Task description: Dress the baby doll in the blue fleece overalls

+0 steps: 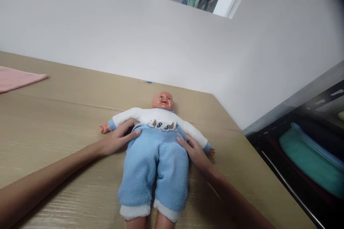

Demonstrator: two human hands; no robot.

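Note:
A baby doll (162, 101) lies on its back on a wooden table (53, 114), head toward the wall. It wears a white long-sleeved top (150, 115) and fluffy light-blue trousers (156, 164) with white cuffs. My left hand (116, 139) rests on the doll's side at the trousers' waistband, fingers pinching the fabric edge. My right hand (193, 150) grips the waistband on the other side, next to the doll's arm.
A pink cloth (16, 78) lies at the table's far left. A white wall (134, 35) rises behind the table. At the right stands a dark shelf unit (295, 143) holding folded teal fabric (309, 161).

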